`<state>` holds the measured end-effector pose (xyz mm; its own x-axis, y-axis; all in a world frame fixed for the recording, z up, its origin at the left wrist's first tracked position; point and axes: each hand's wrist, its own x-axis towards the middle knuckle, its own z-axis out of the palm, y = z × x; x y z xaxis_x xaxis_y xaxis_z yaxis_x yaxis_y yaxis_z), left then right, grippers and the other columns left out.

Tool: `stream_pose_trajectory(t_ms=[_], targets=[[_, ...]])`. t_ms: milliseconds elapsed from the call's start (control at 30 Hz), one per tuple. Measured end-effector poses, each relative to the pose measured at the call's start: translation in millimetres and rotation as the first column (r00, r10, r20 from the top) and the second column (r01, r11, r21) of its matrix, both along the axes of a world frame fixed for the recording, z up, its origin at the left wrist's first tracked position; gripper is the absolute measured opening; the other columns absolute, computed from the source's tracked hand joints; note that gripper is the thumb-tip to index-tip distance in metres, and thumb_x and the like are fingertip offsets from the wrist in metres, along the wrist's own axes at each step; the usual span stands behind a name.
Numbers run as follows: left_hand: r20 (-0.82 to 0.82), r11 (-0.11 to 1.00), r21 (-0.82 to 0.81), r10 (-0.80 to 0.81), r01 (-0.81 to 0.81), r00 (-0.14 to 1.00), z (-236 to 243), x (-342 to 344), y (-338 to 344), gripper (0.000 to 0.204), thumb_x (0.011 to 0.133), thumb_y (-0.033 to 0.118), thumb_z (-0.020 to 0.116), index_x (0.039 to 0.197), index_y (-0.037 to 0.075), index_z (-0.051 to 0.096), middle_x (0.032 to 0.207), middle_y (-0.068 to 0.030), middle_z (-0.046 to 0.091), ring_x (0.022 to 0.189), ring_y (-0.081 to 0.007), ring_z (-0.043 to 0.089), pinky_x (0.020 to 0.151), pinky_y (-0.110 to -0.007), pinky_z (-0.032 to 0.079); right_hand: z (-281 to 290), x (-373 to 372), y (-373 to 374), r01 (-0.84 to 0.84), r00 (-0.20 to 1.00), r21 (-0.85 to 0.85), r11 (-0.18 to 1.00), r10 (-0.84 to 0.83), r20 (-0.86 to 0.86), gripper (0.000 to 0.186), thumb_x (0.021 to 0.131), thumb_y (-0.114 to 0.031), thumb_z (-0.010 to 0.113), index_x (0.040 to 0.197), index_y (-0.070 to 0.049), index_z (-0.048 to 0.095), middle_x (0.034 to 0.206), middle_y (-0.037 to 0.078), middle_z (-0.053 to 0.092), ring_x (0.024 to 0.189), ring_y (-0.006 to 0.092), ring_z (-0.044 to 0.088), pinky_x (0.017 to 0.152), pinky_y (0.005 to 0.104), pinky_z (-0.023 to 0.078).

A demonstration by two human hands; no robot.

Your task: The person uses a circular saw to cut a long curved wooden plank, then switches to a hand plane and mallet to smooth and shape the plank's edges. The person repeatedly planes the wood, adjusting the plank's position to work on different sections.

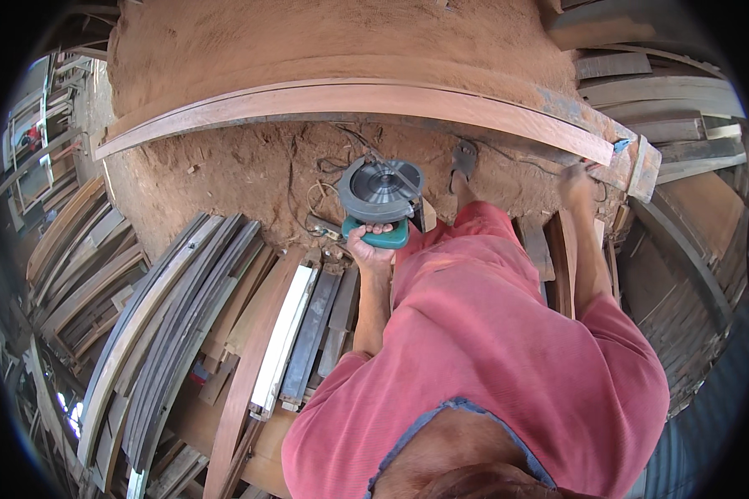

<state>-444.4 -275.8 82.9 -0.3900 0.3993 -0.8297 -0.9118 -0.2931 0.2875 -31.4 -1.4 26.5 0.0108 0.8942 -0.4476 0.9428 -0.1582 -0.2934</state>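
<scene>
My left hand (373,247) is wrapped round the green handle of a circular saw (384,185). The saw is tipped so its grey guard and round blade face up, in front of my left side. To the right, my right hand (576,181) is closed at the right end of a long reddish wooden plank (349,99). Something small and reddish shows at its fingertips, too small to name. The plank lies across the view on a worn bench beam (645,170), and a small blue bit (621,145) sits at its right end.
Sawdust (333,41) covers the area beyond the plank. A dark cable (294,166) trails over the dusty ground near the saw. Stacked timber (183,308) fills the left, and more boards (666,100) lie at the right. My sandalled foot (463,158) stands below the plank.
</scene>
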Motion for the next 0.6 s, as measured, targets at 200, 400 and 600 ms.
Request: stream_pose_trajectory(t_ms=[200, 400, 600], targets=[[0.024, 0.998, 0.063, 0.004, -0.005, 1.0, -8.1, 1.5, 22.5, 0.01, 0.07, 0.01, 0.06, 0.073, 0.011, 0.05, 0.071, -0.0016, 0.048, 0.066, -0.0196, 0.051, 0.072, -0.04, 0.046, 103.7, -201.4, -120.4, -0.883, 0.305, 0.002, 0.47, 0.576, -0.758, 0.033, 0.09, -0.037, 0.064, 0.08, -0.006, 0.068, 0.076, 0.018, 0.068, 0.075, 0.0405, 0.067, 0.07, 0.0528, 0.051], [0.078, 0.997, 0.075, 0.01, -0.016, 0.997, 1.9, 3.5, 21.0, 0.009, 0.071, 0.013, 0.059, 0.074, 0.009, 0.051, 0.07, -0.004, 0.051, 0.067, -0.0203, 0.053, 0.071, -0.04, 0.046, 67.2, -262.6, -137.0, -0.961, -0.139, 0.267, 0.07, 0.711, -0.689, 0.025, 0.085, -0.031, 0.061, 0.076, -0.008, 0.067, 0.074, 0.019, 0.068, 0.073, 0.0395, 0.068, 0.066, 0.0524, 0.052], [0.078, 0.994, 0.105, -0.042, 0.034, 0.996, 27.8, 1.5, 19.5, 0.009, 0.072, 0.013, 0.059, 0.074, 0.009, 0.051, 0.069, -0.0043, 0.051, 0.067, -0.0207, 0.053, 0.07, -0.041, 0.048, 78.3, -275.0, -155.5, -0.975, -0.185, 0.22, -0.034, 0.677, -0.712, 0.025, 0.082, -0.029, 0.062, 0.073, -0.007, 0.068, 0.074, 0.017, 0.069, 0.073, 0.0371, 0.069, 0.067, 0.0521, 0.053]])
